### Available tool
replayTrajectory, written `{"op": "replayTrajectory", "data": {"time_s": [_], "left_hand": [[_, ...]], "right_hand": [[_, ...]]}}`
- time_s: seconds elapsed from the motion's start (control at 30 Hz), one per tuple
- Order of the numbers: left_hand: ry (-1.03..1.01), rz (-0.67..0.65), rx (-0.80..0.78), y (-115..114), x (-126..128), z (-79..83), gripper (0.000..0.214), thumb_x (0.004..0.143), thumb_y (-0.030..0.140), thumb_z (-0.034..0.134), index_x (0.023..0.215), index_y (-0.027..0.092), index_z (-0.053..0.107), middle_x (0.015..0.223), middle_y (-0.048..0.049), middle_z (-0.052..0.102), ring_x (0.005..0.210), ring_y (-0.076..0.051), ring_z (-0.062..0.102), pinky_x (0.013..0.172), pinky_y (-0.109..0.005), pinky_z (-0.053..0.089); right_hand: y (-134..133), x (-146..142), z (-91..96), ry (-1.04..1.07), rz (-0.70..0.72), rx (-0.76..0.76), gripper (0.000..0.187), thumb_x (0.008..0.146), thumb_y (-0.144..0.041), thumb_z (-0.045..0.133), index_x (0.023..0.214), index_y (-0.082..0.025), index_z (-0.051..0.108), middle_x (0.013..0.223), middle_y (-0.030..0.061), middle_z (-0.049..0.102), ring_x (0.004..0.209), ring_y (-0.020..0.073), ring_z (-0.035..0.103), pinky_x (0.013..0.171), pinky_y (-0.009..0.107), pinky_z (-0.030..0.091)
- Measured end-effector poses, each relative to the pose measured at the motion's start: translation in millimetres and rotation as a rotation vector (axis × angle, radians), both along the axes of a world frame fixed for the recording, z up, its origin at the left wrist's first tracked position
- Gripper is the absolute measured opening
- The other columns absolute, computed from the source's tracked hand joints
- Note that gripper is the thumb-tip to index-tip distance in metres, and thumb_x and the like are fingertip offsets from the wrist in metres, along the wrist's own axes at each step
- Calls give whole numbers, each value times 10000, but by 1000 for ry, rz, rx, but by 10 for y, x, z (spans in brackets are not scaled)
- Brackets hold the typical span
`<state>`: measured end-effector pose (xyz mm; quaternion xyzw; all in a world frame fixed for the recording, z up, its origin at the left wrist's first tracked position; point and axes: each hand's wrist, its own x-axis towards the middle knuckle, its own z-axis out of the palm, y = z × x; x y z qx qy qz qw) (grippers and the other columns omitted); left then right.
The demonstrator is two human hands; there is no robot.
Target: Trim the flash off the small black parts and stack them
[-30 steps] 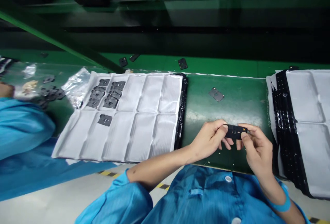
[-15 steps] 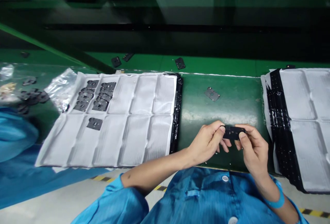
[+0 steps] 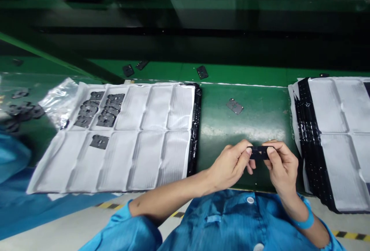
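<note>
The left hand [image 3: 231, 164] and the right hand [image 3: 281, 164] each pinch one end of a small flat black rectangular plastic part [image 3: 258, 152], fingers closed on it, and hold it above the green belt surface [image 3: 260, 123]. Another small dark flat part [image 3: 234, 106] lies on this belt beyond the hands. Left of the belt gap is a white ribbed tray sheet [image 3: 150, 135] with stacked dark parts [image 3: 100, 110], and right of it a black tray stack with white cover [image 3: 332, 139].

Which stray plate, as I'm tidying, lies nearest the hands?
The lone plate between the left tray and the right tray; other strays lie farther back.
</note>
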<state>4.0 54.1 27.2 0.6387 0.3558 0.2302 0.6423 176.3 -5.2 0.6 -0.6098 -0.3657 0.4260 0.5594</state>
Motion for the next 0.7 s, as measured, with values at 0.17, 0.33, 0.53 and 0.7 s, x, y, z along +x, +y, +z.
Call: {"op": "replayTrajectory", "data": {"time_s": [0.17, 0.33, 0.53, 0.7], "left_hand": [[-2, -21, -58, 10, -24, 16, 359, 1141, 449, 342, 962, 192, 517, 771, -32, 712, 602, -135, 718, 530, -212, 525], [-17, -21, -197, 62, -62, 0, 408, 1128, 545, 366, 967, 193, 497, 757, -34, 709, 586, -149, 728, 498, -209, 512], [-23, -10, -244, 103, -104, -29, 346, 1119, 517, 422, 1033, 192, 504, 770, -26, 708, 614, -152, 730, 532, -222, 545], [139, 18, -46, 451, -260, -106, 221, 1105, 349, 455, 1011, 185, 569, 829, -36, 742, 659, -137, 707, 626, -243, 560]], "right_hand": [[17, 29, -3, 45, 54, -39, 197, 1026, -373, 687, 962, -213, 784, 694, -24, 622, 468, 80, 464, 420, 199, 364], [23, 43, -24, 84, 137, -62, 173, 1041, -348, 672, 1064, -218, 783, 649, -44, 596, 489, 92, 512, 491, 217, 416], [50, 45, -21, -12, 188, -88, 192, 1040, -347, 639, 1092, -207, 762, 600, -55, 581, 503, 111, 514, 523, 236, 428], [78, 53, -44, -158, 272, -139, 185, 1017, -360, 638, 1006, -204, 737, 651, -22, 647, 527, 129, 542, 514, 246, 422]]}}
